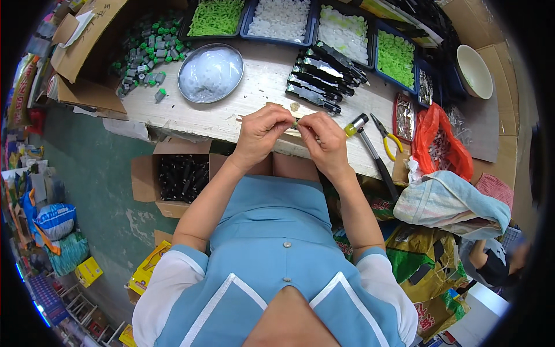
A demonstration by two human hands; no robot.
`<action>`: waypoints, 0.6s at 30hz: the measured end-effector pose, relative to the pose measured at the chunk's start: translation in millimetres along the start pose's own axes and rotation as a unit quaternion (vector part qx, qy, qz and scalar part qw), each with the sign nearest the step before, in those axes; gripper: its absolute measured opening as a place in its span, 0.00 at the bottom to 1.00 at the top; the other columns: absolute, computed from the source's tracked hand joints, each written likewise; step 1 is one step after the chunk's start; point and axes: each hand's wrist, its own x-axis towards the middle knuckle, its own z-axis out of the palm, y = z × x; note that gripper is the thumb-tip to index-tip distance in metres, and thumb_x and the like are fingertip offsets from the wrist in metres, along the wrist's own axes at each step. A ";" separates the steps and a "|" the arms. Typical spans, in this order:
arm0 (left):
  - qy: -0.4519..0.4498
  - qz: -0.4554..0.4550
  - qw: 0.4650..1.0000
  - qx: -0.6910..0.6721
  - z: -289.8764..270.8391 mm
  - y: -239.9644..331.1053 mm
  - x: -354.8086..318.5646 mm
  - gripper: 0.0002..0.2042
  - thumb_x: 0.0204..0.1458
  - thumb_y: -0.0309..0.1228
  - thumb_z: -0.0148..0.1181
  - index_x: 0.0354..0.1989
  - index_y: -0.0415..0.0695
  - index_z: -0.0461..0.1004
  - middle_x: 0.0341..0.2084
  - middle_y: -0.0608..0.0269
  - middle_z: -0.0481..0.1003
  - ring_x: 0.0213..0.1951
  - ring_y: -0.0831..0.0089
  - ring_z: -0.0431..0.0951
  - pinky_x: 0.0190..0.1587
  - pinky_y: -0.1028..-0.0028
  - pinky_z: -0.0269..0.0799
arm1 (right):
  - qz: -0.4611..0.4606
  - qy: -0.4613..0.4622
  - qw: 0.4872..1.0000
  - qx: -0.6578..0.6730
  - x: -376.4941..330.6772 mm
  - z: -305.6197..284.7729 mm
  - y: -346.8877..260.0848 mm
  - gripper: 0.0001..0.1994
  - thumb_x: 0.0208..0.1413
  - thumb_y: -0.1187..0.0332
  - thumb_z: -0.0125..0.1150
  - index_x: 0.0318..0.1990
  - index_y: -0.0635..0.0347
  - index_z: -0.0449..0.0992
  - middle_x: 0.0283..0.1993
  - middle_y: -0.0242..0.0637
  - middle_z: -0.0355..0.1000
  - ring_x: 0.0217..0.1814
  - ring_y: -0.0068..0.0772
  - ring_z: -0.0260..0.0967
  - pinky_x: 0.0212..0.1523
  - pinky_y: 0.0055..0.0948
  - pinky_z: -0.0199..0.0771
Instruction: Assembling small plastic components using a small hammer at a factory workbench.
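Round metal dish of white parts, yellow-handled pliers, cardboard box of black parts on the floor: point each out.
Round metal dish of white parts (pixel 185 87): head view, on its left rim.
Yellow-handled pliers (pixel 389 141): head view, on a yellow handle.
Cardboard box of black parts (pixel 143 179): head view, on its left flap.

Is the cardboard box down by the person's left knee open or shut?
Open. The cardboard box has its flaps folded out, and you can see a heap of small black parts inside it.
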 end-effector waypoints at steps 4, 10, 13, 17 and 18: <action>-0.013 0.029 0.987 0.159 -11.6 -3.5 6.6 0.10 0.37 0.23 0.63 0.32 0.43 0.76 0.33 0.65 0.74 0.40 0.67 0.69 0.43 0.71 0.62 | -0.049 -0.034 0.993 -0.104 2.8 -3.6 14.9 0.04 0.43 0.75 0.58 0.28 0.59 0.71 0.28 0.34 0.67 0.30 0.34 0.65 0.31 0.31 0.59; -0.083 0.003 0.968 0.239 -11.2 -17.3 4.3 0.14 0.32 0.28 0.66 0.33 0.48 0.76 0.37 0.71 0.71 0.46 0.68 0.63 0.48 0.68 0.52 | -0.092 -0.087 0.974 -0.187 6.6 3.0 26.0 0.05 0.43 0.72 0.59 0.30 0.56 0.71 0.29 0.30 0.64 0.34 0.31 0.60 0.36 0.31 0.52; -0.104 -0.007 0.965 0.243 -8.9 -20.0 4.8 0.15 0.31 0.28 0.66 0.33 0.48 0.76 0.36 0.71 0.71 0.45 0.68 0.63 0.48 0.67 0.52 | -0.092 -0.115 0.971 -0.189 9.0 -0.3 26.3 0.05 0.43 0.71 0.59 0.30 0.54 0.72 0.29 0.29 0.63 0.36 0.31 0.59 0.37 0.32 0.51; -0.123 -0.012 0.962 0.244 -11.0 -19.5 9.9 0.14 0.31 0.28 0.65 0.32 0.48 0.76 0.35 0.71 0.70 0.45 0.68 0.63 0.47 0.67 0.52 | -0.076 -0.158 0.970 -0.170 12.2 -2.7 26.6 0.05 0.43 0.70 0.59 0.29 0.53 0.72 0.29 0.29 0.63 0.37 0.30 0.59 0.37 0.32 0.51; -0.130 -0.012 0.959 0.250 -11.1 -19.5 11.0 0.14 0.31 0.28 0.65 0.32 0.48 0.76 0.35 0.71 0.70 0.45 0.68 0.63 0.47 0.67 0.52 | -0.070 -0.172 0.967 -0.172 12.7 -3.3 26.9 0.05 0.42 0.70 0.59 0.29 0.54 0.73 0.29 0.29 0.63 0.37 0.30 0.58 0.37 0.32 0.51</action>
